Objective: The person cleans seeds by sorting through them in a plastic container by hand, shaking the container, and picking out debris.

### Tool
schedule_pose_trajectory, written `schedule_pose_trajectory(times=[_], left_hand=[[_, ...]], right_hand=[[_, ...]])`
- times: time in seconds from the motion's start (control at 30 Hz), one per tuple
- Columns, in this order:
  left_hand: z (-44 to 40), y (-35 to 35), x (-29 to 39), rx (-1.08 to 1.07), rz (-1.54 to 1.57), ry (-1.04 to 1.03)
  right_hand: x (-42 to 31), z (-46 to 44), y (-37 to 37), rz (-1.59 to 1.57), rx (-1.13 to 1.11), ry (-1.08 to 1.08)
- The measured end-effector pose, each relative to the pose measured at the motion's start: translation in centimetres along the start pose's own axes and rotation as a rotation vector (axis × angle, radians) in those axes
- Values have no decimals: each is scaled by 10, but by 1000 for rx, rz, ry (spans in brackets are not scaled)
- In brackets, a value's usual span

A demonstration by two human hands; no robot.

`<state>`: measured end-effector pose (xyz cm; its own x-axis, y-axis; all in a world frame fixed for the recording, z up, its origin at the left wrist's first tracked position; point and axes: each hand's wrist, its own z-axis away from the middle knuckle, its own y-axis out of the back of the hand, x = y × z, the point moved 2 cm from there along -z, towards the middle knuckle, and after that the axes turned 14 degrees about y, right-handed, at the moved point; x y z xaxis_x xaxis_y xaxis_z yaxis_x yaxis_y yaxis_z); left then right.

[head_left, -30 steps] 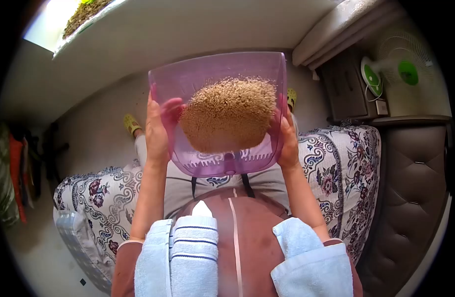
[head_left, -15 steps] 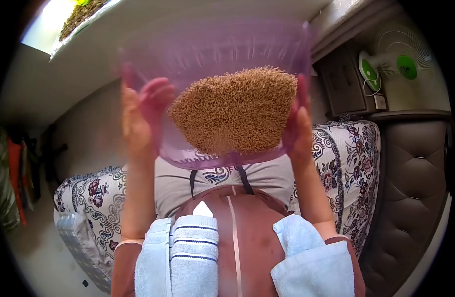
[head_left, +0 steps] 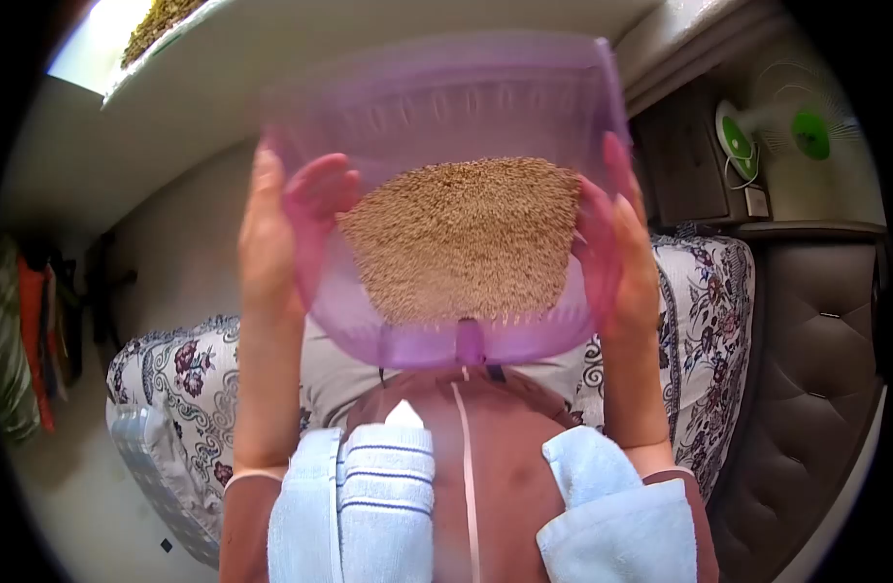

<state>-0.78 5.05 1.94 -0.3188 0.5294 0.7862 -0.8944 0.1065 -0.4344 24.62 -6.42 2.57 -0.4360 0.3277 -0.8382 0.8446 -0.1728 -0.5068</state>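
Observation:
A see-through purple plastic winnowing tray (head_left: 466, 345) is held up over my lap, with its wide flat edge away from me and its rounded end toward my belly. Brown wheat-like grain (head_left: 466, 238) lies in a broad heap across its middle. My left hand (head_left: 269, 233) grips the tray's left side, its fingers showing pink through the plastic. On the opposite side my right hand (head_left: 636, 267) is closed around the wall, the fingers partly seen through it. The tray's far part is slightly blurred.
I sit on a bed with a flowered cover (head_left: 704, 291). A padded brown headboard (head_left: 806, 369) stands to the right, near a dark cabinet (head_left: 674, 165) and a green-and-white fan (head_left: 810, 134). Light blue towels (head_left: 388, 486) lie over my chest. Clothes (head_left: 29, 330) hang at far left.
Both hands have brought the tray nearer my body and slightly rightward, so its rounded end now covers more of my lap. The grain heap has shifted its outline within the tray.

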Motion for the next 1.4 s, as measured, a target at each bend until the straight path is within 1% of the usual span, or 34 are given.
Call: schedule_pose_trajectory(times=[0.03,0.07,0.1,0.13,0.17,0.2,0.27,0.37,0.4,0.47,0.5,0.57,0.6,0.63,0.67,0.7,0.77,0.8,0.9,1.0,1.07,1.13,1.17,1.2,1.23,1.3,1.37,1.4], left_hand=[[7,-6,13,-73,17,-140],[-1,-5,11,-73,-11,-202],[-12,2,-1,-69,-45,-252],[-21,9,-13,-68,-83,-307],[-23,17,-28,-11,-90,-189],[-25,19,-37,-9,-58,-181],[-19,31,-59,17,-44,-87],[-25,44,-69,61,-91,55],[-27,45,-72,86,-104,109],[-31,46,-70,132,-97,181],[-28,40,-60,125,-81,149],[-19,20,-29,113,-46,97],[-9,11,-11,12,-37,-8],[4,4,6,-89,-27,-117],[10,-5,15,-111,-5,-185],[1,-1,11,-76,-78,-225],[-30,16,-16,-13,-230,-295],[-29,16,-30,-59,-125,-199],[-29,30,-60,-27,-63,-60],[-31,36,-72,31,-130,63],[-35,39,-70,64,-106,126],[-32,29,-51,104,-43,175],[-26,21,-33,55,-82,114],[-17,11,-13,91,-70,65],[-6,3,5,-30,-43,-51],[11,-7,26,-110,-15,-237],[-22,5,1,-57,-164,-283],[-38,15,-17,-31,-239,-306]], right_hand=[[-9,-4,-4,-34,-74,78],[2,-6,0,-48,-119,207],[30,-4,13,-59,56,196],[53,5,30,-38,70,147],[68,7,41,-17,77,96],[70,3,41,7,51,74],[76,24,42,60,52,-22],[76,28,43,-36,121,-202],[77,27,40,-46,203,-231],[73,16,40,32,174,-198],[72,14,40,70,167,-186],[34,2,14,28,83,-130],[14,-6,3,11,38,-100],[1,-9,-3,-37,-30,19],[5,-11,-2,-6,-32,100],[14,-9,1,23,-35,183],[63,0,44,48,43,65],[71,7,42,72,86,76],[80,28,50,43,92,-41],[83,35,56,85,156,-182],[79,26,54,170,144,-156],[63,15,41,145,120,-125],[37,4,20,82,104,-110],[15,-7,2,20,88,-95],[-1,-11,-10,-6,58,17],[-11,-14,-11,-136,-149,167],[45,-13,23,180,38,280],[66,-5,41,146,15,157]])
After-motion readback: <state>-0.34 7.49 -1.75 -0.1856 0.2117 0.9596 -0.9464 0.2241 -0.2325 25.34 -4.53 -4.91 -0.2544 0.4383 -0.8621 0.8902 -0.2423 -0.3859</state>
